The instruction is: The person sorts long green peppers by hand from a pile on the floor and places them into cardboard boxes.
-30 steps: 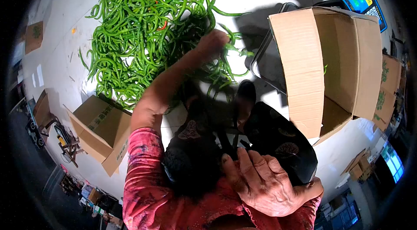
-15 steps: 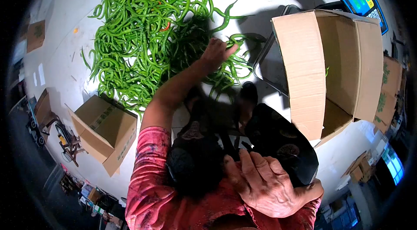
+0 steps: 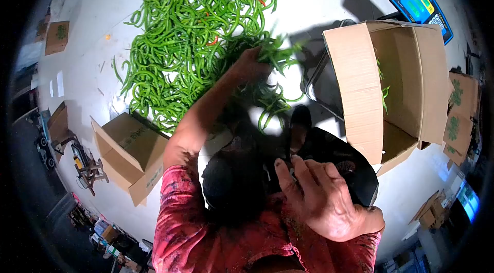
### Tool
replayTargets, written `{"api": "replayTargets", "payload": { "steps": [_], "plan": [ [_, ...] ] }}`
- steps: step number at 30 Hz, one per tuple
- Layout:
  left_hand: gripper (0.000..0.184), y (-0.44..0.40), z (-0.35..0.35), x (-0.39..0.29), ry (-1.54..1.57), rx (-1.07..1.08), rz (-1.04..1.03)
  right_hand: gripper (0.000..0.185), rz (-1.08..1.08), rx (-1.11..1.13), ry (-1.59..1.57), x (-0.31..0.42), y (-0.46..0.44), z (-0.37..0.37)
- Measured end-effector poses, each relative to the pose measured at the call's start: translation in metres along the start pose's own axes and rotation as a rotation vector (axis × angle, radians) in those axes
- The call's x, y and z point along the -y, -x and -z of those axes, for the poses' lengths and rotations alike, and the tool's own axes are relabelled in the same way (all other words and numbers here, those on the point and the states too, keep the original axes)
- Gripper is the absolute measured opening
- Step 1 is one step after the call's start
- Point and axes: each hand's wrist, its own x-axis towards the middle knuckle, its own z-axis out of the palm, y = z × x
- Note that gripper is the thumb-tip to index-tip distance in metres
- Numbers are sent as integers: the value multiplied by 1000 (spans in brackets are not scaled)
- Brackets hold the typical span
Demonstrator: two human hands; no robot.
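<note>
My left hand point(image 3: 252, 66) is closed on a bunch of long green chili peppers point(image 3: 280, 54), their ends sticking out to the right and slightly blurred. It is at the right side of a large pile of green chili peppers point(image 3: 175, 49) spread on the floor, with a few red ones among them. Several loose peppers lie below the hand. My right hand point(image 3: 321, 195) is above my lap, fingers apart and holding nothing. An open cardboard box point(image 3: 360, 92) stands to the right, with a few green peppers showing inside.
A scale with a lit display point(image 3: 419, 2) stands behind the right box, which appears to rest on its platform. Another open cardboard box point(image 3: 136, 157) is at the lower left of the pile. Flattened cardboard point(image 3: 455, 118) lies at the far right.
My left hand has gathered a bunch of peppers and lifted it slightly. My right hand has risen a little, its fingers shifting. The whole view has shifted slightly.
</note>
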Motion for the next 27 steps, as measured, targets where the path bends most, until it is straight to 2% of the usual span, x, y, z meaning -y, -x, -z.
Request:
{"api": "replayTargets", "payload": {
  "steps": [1, 2, 5, 6, 7, 8, 9, 11, 13, 15, 17, 20, 23, 24, 27],
  "plan": [
    [47, 12, 6, -26, 249, 0, 73, 49, 9, 9, 16, 0, 0, 3],
    [49, 24, 16, -50, 209, 24, 114, 50, 16, 18, 33, 1, 0, 6],
    [51, 52, 23, -109, 382, -222, 190, 50, 18, 3, 44, 0, 2, 11],
    [50, 61, 21, -130, 425, -344, 132, 49, 7, -47, 4, -1, 2, 12],
    [47, 64, 35, -128, 607, -201, 9, 48, -4, -98, -36, -3, 2, 11],
    [45, 73, 37, -136, 635, -168, 0, 48, -38, -215, -125, -3, 2, 11],
    [43, 84, 36, -155, 656, -134, -14, 47, -170, -226, -266, -4, -1, 9],
    [45, 98, 39, -172, 705, 48, -35, 47, -114, -424, -258, -3, -4, 17],
    [49, 115, 28, -202, 731, 104, -77, 53, -121, -507, -250, -7, -9, 24],
    [57, 130, 13, -227, 761, 190, -105, 51, -154, -587, -386, -12, -15, 24],
    [56, 145, -4, -247, 741, 159, -116, 51, -177, -586, -501, -15, -21, 23],
    [50, 155, -21, -264, 716, 104, -93, 51, -260, -503, -742, -16, -29, 20],
    [54, 165, -39, -278, 669, 2, -89, 42, -349, -321, -924, -12, -29, 28],
    [53, 162, -40, -274, 630, -24, -76, 34, -224, -462, -912, -17, -32, 14],
    [50, 165, -59, -282, 408, -208, -127, 31, -219, -532, -1081, -24, -34, 9]
  ]
}}
